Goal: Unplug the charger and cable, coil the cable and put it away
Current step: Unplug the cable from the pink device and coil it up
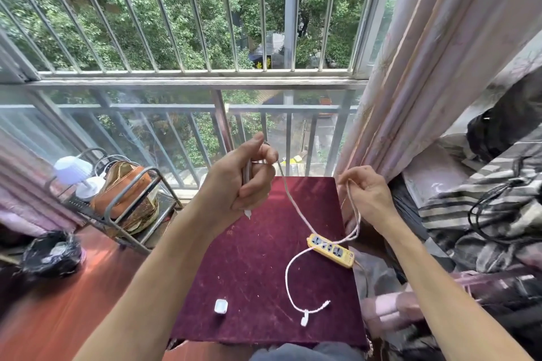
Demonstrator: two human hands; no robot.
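1. Head view: a person's left hand (245, 177) is raised above a maroon-covered worktop (252, 258), fist closed around several turns of a pale pink cable (289, 281), with a white connector tip poking out below the fist.

2. From the top of that fist the cable runs down and to the right across the worktop, passes over a yellow power strip (330, 250) lying near the right edge, and rises to the right hand (368, 195).

3. The right hand, held beside a pink curtain (425, 73), pinches a loop of the cable between thumb and fingers; the loop hangs down to the strip.

4. The rest of the cable curves in a loose arc over the cloth toward the near edge, ending in a white plug and a short free tail.

5. A small white charger (220, 306) sits alone on the worktop, near the front edge, well apart from the strip and from the cable's end.

6. To the left, a metal rack (137, 214) holds a brown bag (129, 193); window bars (181, 23) and green trees fill the background.
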